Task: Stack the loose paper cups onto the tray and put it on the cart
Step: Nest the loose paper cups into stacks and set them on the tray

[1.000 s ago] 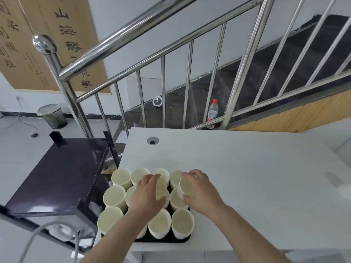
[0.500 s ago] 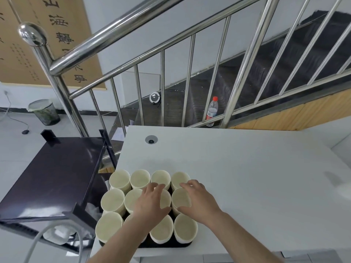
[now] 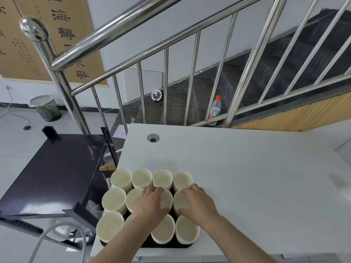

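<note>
Cream paper cups (image 3: 121,179) fill the low black plastic tray (image 3: 167,245) at the bottom centre of the frame, standing upright in three rows of four, mouths open to my camera. That tray sits on the near left corner of the white rectangular table (image 3: 247,177), not on the cart.

Both forearms come up from the bottom edge. My left hand (image 3: 152,205) lies over the third cup of the middle row, fingers curled over its far rim and thumb against its near side, gripping it. My right hand (image 3: 197,202) does the same with the fourth cup of that row, fingertips hooked on the far rim and thumb along the near edge, clamped on it.

Left of the table, touching or just beside its edge, stands the dark glossy cart (image 3: 51,171); its flat top shelf is level with the tray, and white crumpled material shows on a lower level.

Further back on the table is a small round grey cable grommet (image 3: 153,138). Beyond it rises a polished steel stair railing (image 3: 117,31), with a clear plastic bottle with a red cap (image 3: 215,108) on the dark steps behind. At far left stands a lined dark waste bin (image 3: 46,108), and a tan calligraphy scroll (image 3: 57,40) hangs at upper left.
</note>
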